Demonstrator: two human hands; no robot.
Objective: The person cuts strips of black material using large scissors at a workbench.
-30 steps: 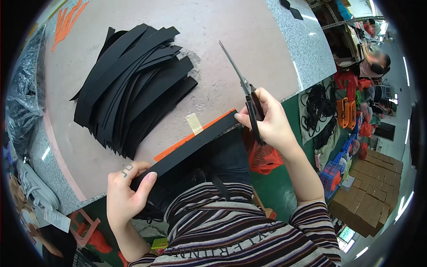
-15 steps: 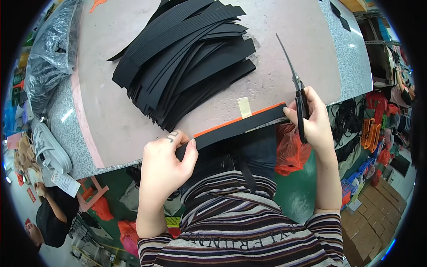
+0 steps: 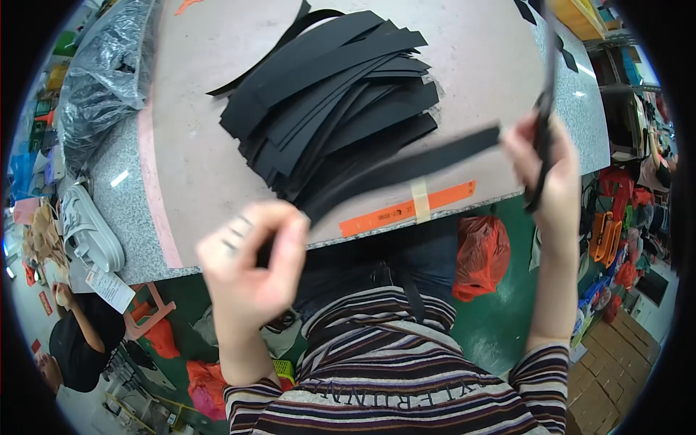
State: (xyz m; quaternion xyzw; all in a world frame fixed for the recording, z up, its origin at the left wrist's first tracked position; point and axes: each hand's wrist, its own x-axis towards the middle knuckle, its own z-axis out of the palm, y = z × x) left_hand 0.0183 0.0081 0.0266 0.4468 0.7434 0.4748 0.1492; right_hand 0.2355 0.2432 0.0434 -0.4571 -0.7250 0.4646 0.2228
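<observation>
A long black strip stretches in a blurred curve above the table's front edge, its left end pinched in my left hand. My right hand is closed around the black-handled scissors, whose blades point up and away; its fingertips are beside the strip's right end, and blur hides whether they touch it. Below the strip, an orange label strip with print lies on the table, crossed by pale tape. A heap of black strips lies just beyond.
The work table has a pale surface. At its left are a clear plastic bag, a white sandal and a tag. A red bag hangs by the front edge. Another person is at the lower left.
The black strip has lifted away from the orange label, uncovering its print, and now bends. My left hand has moved left and slightly down; my right hand with the scissors has moved right and up.
</observation>
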